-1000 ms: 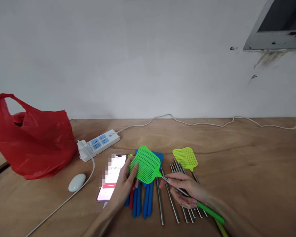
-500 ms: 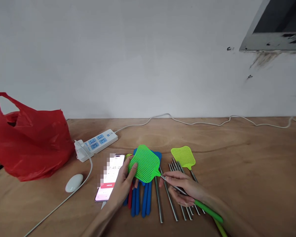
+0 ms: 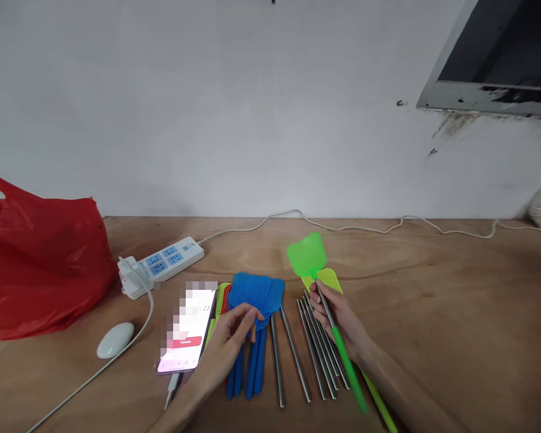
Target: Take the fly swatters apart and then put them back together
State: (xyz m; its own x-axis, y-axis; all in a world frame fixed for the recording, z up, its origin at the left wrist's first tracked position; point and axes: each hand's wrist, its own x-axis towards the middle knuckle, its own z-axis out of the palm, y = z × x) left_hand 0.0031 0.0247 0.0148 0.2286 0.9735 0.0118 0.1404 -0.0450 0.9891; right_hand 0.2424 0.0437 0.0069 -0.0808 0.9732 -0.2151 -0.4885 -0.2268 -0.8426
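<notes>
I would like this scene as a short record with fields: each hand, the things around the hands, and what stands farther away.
Left hand: over the blue fly swatters; holds nothing visible; contact unclear
Right hand: holds a bright green fly swatter by its metal shaft, head pointing away from the person
Under held swatter: yellow-green fly swatter, partly hidden
Between hands: metal rods, roughly side by side
Beside left hand: lit phone, partly pixelated
Farther left: white power strip, red plastic bag
Surface: brown wooden table
</notes>
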